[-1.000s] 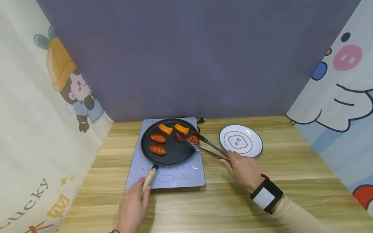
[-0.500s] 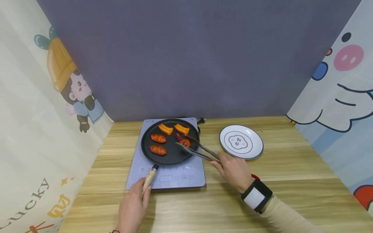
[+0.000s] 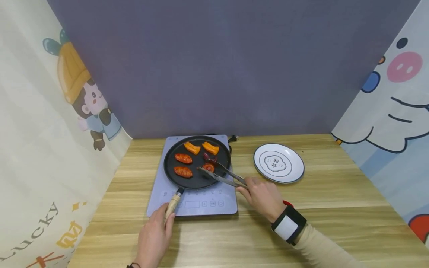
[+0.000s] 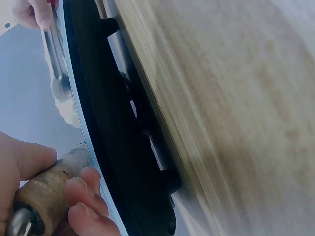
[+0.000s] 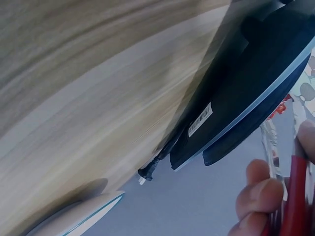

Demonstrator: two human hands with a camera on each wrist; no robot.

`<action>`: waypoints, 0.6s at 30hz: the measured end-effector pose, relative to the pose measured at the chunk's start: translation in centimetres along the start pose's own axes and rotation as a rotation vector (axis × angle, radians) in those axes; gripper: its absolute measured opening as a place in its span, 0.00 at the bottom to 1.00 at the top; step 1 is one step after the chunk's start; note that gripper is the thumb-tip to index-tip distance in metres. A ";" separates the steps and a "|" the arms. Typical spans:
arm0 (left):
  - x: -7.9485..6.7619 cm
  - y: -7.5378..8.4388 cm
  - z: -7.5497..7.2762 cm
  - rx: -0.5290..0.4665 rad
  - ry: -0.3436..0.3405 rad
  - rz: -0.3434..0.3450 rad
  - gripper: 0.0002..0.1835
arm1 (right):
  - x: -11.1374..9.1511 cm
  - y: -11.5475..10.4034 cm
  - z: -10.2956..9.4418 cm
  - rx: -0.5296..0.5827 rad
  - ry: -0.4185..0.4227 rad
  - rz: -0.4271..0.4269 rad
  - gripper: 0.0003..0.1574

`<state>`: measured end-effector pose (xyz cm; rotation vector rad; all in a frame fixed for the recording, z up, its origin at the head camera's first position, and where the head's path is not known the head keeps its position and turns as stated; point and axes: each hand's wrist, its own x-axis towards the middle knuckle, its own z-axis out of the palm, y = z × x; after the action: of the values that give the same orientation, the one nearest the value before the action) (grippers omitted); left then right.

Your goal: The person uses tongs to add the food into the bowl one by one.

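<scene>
My left hand (image 3: 155, 234) grips the light wooden handle (image 3: 173, 202) of a round black frying pan (image 3: 197, 181); fingers and thumb curl round the handle (image 4: 47, 194) in the left wrist view. With my right hand (image 3: 264, 197) I hold metal tongs (image 3: 225, 181), whose red grip (image 5: 295, 196) shows in the right wrist view. The tongs' parted tips reach into the pan on either side of a round red piece of food (image 3: 208, 167). A dark purple, tentacle-like piece (image 3: 206, 156) lies just behind it. Two glazed chicken wings (image 3: 183, 158) and two orange strips (image 3: 192, 147) also lie there.
Under the pan is a flat white induction cooker (image 3: 155, 195) with touch controls at its front. A blue-rimmed white plate (image 3: 296, 165) stands to the right on the wooden table (image 3: 261, 238). A black plug (image 3: 233, 138) lies behind, near the grey partition (image 3: 221, 67).
The tongs and my right hand have moved left and nearer over the pan. The round red piece has shifted from the pan's right edge towards its middle. My left hand stays on the handle.
</scene>
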<state>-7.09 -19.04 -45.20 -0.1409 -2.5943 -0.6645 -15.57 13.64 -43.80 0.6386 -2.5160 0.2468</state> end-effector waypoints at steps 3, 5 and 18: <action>0.0 0.0 0.0 -0.001 -0.001 0.000 0.18 | 0.1 -0.1 -0.1 -0.010 -0.027 0.007 0.23; 0.0 0.0 0.0 0.000 -0.001 0.000 0.18 | 0.1 -0.2 -0.2 -0.016 -0.039 0.012 0.24; 0.0 0.0 0.0 -0.003 0.004 -0.003 0.18 | 0.1 -0.3 -0.2 -0.031 -0.041 0.018 0.25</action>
<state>-7.09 -19.02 -45.23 -0.1368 -2.5905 -0.6684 -15.39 13.42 -43.54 0.6154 -2.5608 0.2019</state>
